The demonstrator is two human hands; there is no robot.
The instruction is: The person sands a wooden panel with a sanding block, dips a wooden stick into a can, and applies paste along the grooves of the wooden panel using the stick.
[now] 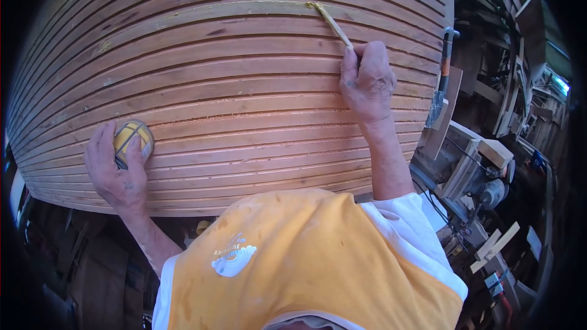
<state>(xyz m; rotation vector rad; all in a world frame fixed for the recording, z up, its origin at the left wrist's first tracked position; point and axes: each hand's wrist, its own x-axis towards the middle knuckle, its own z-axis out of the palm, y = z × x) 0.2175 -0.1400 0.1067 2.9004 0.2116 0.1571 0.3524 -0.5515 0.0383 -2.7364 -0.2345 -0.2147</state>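
A broad curved surface of wooden planks with dark grooves between them fills the space before me. In my right hand is a thin wooden stick, pinched between thumb and fingers. Its far tip touches a groove, with a dab of yellowish paste at the end. A pale yellow line of paste runs left from there along the same groove. My left hand is wrapped round a yellow and grey round container, held against the lower left planks. What the container holds is hidden.
A tool with an orange and black handle hangs at the planks' right edge. Beyond it are a power tool, cables and wood offcuts. More boards stand in the dark at lower left.
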